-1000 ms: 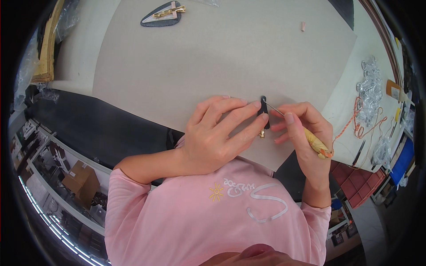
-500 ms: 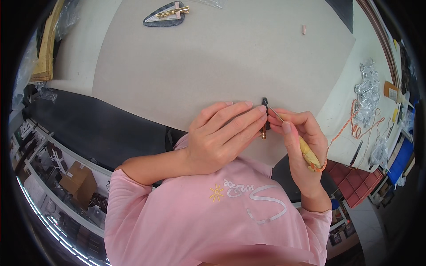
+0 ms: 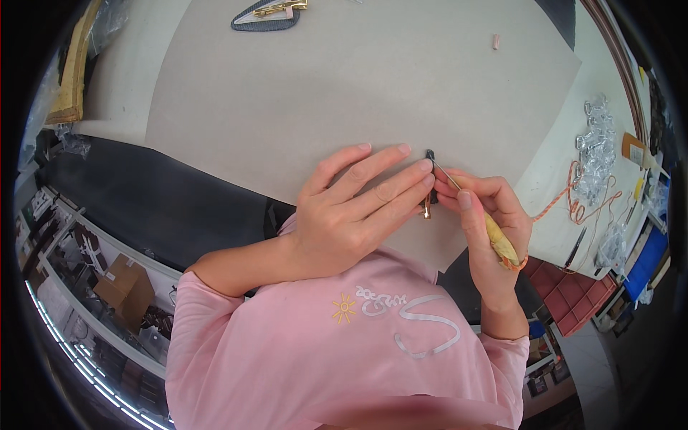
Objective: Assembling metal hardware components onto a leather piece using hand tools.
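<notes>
My left hand (image 3: 344,221) reaches across the grey board with its fingers long and close together. Its fingertips hold a small dark piece with a gold clip (image 3: 428,211) at its near end; the thumb is hidden below. Closed around the yellow wrapped handle of an awl (image 3: 499,240) is my right hand (image 3: 502,215). The awl's thin metal shaft points up and left, its tip at the dark piece beside my left fingertips. Orange cord loops near the handle's butt. Whether the tip has gone into the piece is too small to tell.
A grey board (image 3: 287,100) covers the table. At its far left lies a dark teardrop patch (image 3: 266,27) with a gold clip; far right, a small pink piece (image 3: 496,41). Right of the board are bagged metal rings (image 3: 595,143), tangled orange cord (image 3: 575,208) and a bottle (image 3: 632,150).
Both hands and the dark piece have shifted slightly away from my body, the awl still at the piece. The teardrop patch sits higher, partly cut off by the view's edge.
</notes>
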A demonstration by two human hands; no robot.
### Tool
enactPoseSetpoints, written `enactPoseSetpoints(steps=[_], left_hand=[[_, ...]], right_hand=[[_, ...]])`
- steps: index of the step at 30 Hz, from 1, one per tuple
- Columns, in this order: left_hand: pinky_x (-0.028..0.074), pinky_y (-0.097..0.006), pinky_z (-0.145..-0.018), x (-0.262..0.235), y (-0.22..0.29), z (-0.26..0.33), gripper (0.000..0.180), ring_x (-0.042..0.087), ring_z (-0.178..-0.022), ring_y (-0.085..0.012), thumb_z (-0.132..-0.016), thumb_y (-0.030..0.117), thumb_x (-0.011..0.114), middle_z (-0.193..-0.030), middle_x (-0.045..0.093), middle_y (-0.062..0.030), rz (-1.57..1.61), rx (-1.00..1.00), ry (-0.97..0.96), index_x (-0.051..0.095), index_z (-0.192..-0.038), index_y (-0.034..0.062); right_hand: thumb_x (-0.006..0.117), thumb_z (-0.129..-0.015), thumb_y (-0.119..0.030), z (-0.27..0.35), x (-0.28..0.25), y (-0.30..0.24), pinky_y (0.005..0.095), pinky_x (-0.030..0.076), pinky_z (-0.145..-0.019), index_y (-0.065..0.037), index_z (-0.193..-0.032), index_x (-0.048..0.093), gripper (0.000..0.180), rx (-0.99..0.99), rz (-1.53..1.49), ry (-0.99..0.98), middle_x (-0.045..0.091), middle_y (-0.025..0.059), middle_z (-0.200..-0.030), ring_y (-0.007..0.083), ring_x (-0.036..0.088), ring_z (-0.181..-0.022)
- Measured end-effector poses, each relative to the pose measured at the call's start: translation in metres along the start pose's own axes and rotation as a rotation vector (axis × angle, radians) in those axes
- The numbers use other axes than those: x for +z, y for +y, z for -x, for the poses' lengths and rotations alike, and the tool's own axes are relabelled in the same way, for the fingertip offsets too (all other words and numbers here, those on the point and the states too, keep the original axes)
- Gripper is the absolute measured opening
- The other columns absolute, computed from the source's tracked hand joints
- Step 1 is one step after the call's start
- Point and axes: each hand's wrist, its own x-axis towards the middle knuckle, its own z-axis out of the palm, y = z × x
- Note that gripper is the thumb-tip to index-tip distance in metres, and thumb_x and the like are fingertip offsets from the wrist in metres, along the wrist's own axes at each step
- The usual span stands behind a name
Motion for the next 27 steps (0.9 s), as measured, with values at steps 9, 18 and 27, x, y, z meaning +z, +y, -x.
enactPoseSetpoints(steps=[9, 18, 27], left_hand=[[0.039, -0.043, -0.111, 0.000, 0.000, -0.006, 0.031, 0.070, -0.111, -0.0183, -0.079, 0.025, 0.083, -0.115, 0.076, 0.0029, -0.068, 0.022, 0.007, 0.079, -0.107, 0.0140], [0.044, -0.038, -0.109, -0.015, -0.016, -0.030, 0.017, 0.070, -0.093, -0.0115, -0.081, 0.023, 0.082, -0.108, 0.075, 0.0033, -0.218, 0.347, -0.084, 0.078, -0.095, 0.0172], [0.047, -0.038, -0.103, -0.002, -0.008, -0.007, 0.031, 0.070, -0.112, -0.0205, -0.081, 0.024, 0.083, -0.118, 0.077, 0.0002, -0.091, 0.152, -0.027, 0.079, -0.110, 0.0129]], right_hand=[[0.059, -0.103, 0.004, 0.001, -0.001, 0.001, 0.0309, 0.056, -0.102, 0.008, -0.116, 0.060, 0.013, -0.043, 0.123, -0.031, 0.069, 0.0190, -0.128, 0.0183, 0.070, -0.114], [0.057, -0.106, -0.002, -0.002, -0.001, 0.007, 0.0290, 0.055, -0.099, 0.007, -0.118, 0.060, 0.015, -0.061, -0.025, -0.001, 0.071, 0.0170, -0.122, 0.0179, 0.070, -0.113], [0.061, -0.104, -0.003, 0.000, -0.002, 0.004, 0.0282, 0.057, -0.097, 0.008, -0.117, 0.064, 0.017, -0.048, 0.007, 0.004, 0.074, 0.0152, -0.116, 0.0161, 0.072, -0.109]])
